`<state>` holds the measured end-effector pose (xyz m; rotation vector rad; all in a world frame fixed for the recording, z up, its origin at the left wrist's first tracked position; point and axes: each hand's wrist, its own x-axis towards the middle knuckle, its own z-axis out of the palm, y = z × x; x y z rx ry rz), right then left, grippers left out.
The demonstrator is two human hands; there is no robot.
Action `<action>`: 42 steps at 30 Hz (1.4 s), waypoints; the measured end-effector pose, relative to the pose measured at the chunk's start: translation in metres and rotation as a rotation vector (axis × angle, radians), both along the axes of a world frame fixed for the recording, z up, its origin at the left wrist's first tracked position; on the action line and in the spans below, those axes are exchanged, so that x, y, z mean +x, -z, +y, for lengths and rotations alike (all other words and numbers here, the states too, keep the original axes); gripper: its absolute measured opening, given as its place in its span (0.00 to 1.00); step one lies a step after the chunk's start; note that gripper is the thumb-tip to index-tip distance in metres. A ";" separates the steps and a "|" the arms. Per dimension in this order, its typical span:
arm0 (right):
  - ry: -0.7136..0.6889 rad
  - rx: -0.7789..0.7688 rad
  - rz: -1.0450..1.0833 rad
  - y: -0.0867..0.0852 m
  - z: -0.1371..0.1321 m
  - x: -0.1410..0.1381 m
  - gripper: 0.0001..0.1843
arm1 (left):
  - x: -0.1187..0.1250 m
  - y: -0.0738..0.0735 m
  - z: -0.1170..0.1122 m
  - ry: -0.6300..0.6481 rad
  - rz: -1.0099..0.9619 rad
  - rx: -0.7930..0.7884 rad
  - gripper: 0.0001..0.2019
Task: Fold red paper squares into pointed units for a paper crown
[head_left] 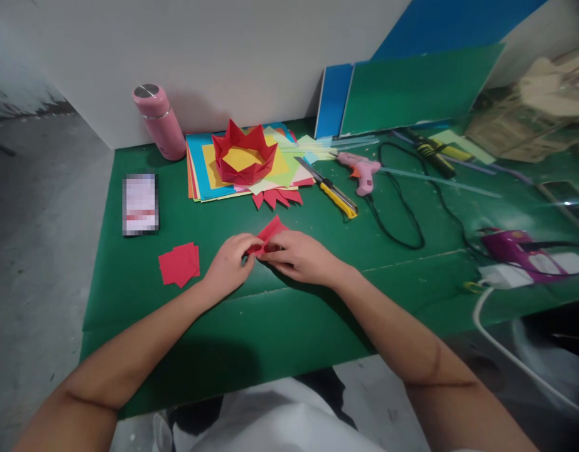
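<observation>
Between my two hands is a piece of red paper, partly folded, its pointed top showing above the fingers. My left hand pinches its left side, fingers closed. On the other side my right hand grips the paper with bent fingers. Both hands cover the lower part of the fold. Several red paper squares lie to the left of my left hand. Beyond the hands, red folded paper points stick out at the edge of a stack of coloured paper. On that stack sits a red paper ring with pointed tips.
A pink bottle stands at the back left, above a blurred-out phone-shaped object. A yellow utility knife and a pink glue gun with its black cord lie right of the stack. A purple power strip is at the right.
</observation>
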<state>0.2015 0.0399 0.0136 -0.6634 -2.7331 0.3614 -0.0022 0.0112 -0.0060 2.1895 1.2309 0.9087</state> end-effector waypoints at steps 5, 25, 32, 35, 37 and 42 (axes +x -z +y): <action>0.065 0.080 0.012 -0.006 0.001 0.007 0.11 | -0.001 0.007 -0.001 0.017 0.041 0.090 0.11; 0.394 -0.385 0.236 0.005 0.006 0.013 0.26 | 0.001 -0.008 -0.005 0.141 0.312 0.200 0.13; 0.350 -0.505 0.244 0.003 0.007 0.011 0.26 | 0.002 -0.007 -0.004 0.152 0.413 0.186 0.17; 0.417 -0.459 0.305 0.007 0.008 0.009 0.20 | 0.002 -0.005 -0.004 0.148 0.432 0.218 0.16; 0.437 -0.413 0.310 0.011 0.009 0.009 0.18 | 0.002 -0.004 -0.004 0.156 0.430 0.250 0.16; 0.460 -0.370 0.314 0.018 0.011 0.007 0.23 | 0.001 -0.005 -0.003 0.157 0.404 0.269 0.16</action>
